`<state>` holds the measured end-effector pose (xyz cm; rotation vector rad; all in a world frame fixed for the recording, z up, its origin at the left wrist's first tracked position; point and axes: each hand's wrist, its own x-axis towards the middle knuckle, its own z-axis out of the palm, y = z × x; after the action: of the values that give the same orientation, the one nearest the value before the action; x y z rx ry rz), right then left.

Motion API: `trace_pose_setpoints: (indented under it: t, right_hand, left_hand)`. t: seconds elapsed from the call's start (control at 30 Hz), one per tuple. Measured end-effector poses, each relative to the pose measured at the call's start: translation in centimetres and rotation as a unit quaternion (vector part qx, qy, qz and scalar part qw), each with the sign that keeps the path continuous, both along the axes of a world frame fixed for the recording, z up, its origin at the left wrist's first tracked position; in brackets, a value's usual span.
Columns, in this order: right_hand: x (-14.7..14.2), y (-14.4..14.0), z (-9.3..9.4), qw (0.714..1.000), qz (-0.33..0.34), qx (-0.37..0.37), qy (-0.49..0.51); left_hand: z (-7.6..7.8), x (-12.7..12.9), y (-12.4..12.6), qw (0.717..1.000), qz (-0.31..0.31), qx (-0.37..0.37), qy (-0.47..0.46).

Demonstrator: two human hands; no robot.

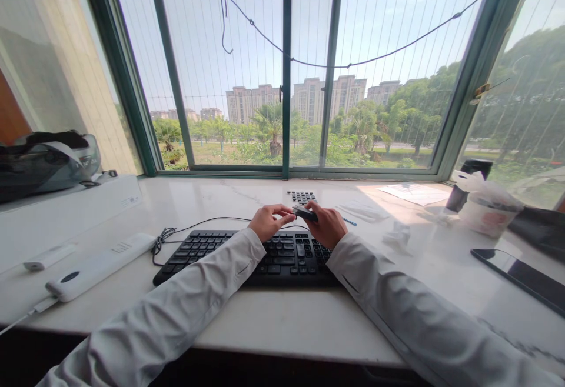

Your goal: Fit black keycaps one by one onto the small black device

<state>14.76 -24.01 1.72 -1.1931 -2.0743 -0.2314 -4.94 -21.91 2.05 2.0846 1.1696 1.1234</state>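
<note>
- Sleeves, white, fill the bottom of the head view; both run off the lower edge, so elbows and body are cut off.
- Keyboard [247,254], black, lies flat on the pale counter [282,322] just past the sleeves; the forearms hide its near corners and part of its right end. Its cable [194,225] loops off the left side.
- Left hand [269,222] hovers over the keyboard's far edge, fingers curled, thumb and forefinger pinched toward the left tip of a small dark object [304,213].
- Right hand [326,225] is closed around that object from the right, so most of it is hidden in the fingers; what it is cannot be made out.
- The object sits between the two hands, above the keyboard's far row, touching both.
- Calculator [302,197] lies just beyond the hands, its near part blocked by them.
- Phone [521,275], dark, lies well to the right, its far end cut by the frame.
- Cup [485,210] under crumpled wrap stands near the right window corner; its label is too blurred to read.
- White box [99,266] lies to the left, well apart from the hands.
</note>
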Motion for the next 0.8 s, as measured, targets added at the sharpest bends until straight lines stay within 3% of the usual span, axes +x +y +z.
trace_pose_setpoints:
  t: [0.13,0.4,0.63,0.8]
  right_hand:
    - [-0.1,-0.1,0.0,1.0,-0.01,-0.017,0.009]
    - [-0.4,0.5,-0.1,0.988,0.067,-0.064,0.125]
    - [-0.5,0.8,-0.1,0.976,0.079,-0.12,0.164]
    - [-0.7,0.6,-0.2,0.981,0.076,-0.107,0.139]
  left_hand:
    - [0.0,0.1,-0.1,1.0,-0.011,0.015,-0.003]
    - [0.5,0.1,-0.8,0.998,-0.019,0.066,-0.016]
    - [0.6,-0.1,-1.5,0.989,0.016,0.129,0.07]
    - [0.2,-0.3,-1.3,0.976,0.028,0.175,0.124]
